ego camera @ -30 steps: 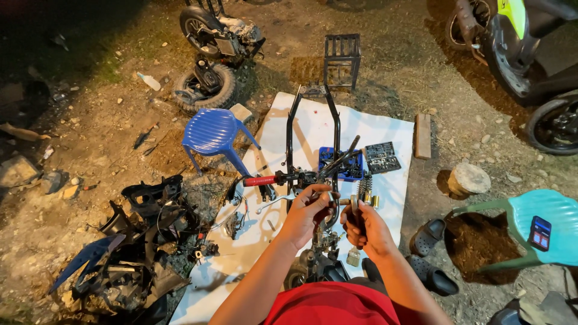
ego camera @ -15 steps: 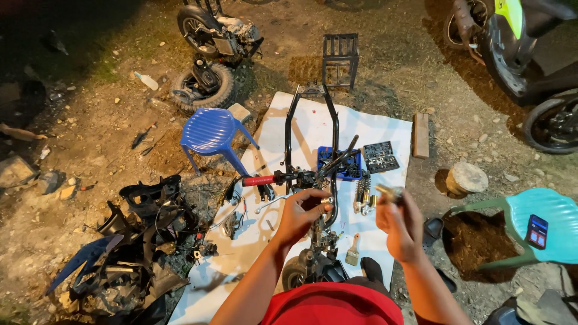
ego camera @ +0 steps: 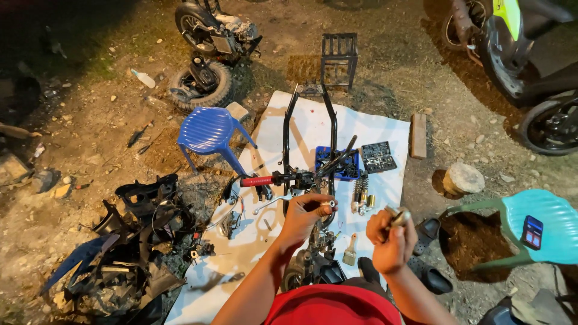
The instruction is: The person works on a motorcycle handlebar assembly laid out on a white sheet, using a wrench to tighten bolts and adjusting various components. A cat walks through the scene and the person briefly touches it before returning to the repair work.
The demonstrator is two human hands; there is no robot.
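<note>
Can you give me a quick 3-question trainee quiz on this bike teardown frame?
1. True or false: the blue plastic stool stands on the white sheet.
2. Multiple choice: what does the left hand pinch at its fingertips? A) a small metal cylindrical part B) the paintbrush C) the phone
3. Fill in: the handlebar grip on the stripped motorcycle frame is coloured ____.

Key
1. False: it stands on the dirt just off the sheet's left edge.
2. A. The right hand grips a different small metal piece.
3. Red.
</note>
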